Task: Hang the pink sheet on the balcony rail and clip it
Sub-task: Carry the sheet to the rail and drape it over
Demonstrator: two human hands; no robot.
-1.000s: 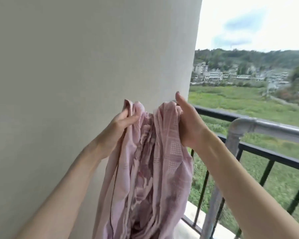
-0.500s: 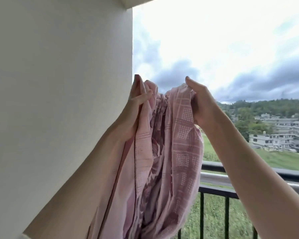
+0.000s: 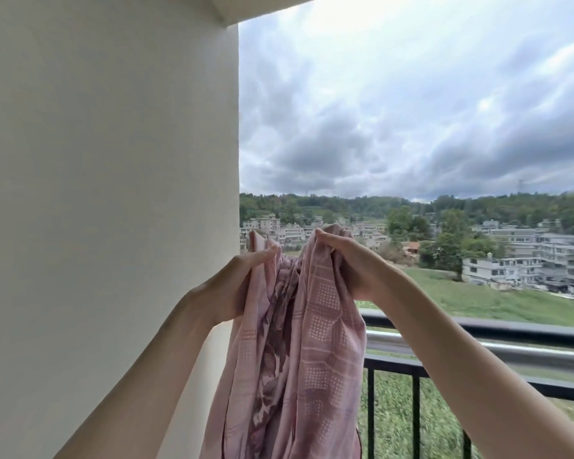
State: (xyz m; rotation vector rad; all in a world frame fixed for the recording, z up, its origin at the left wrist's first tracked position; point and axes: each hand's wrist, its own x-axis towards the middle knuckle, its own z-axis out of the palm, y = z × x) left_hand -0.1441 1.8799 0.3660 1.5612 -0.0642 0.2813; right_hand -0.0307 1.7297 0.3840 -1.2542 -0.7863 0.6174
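The pink sheet, patterned with white dots and darker mauve prints, hangs bunched in long folds from both hands, held up in front of me. My left hand pinches its top edge on the left, beside the wall's corner. My right hand grips the bunched top on the right. The balcony rail, a dark top bar with a silver pipe below it, runs behind and below the sheet. The sheet does not rest on the rail. No clip is visible.
A white wall fills the left half, ending in a corner just left of the sheet. Black vertical bars stand under the rail. Beyond lie grass, buildings, wooded hills and a cloudy sky.
The view has swung up and right, showing more sky and rail. Both hands still hold the sheet's top, now lower in view and a little further from the wall.
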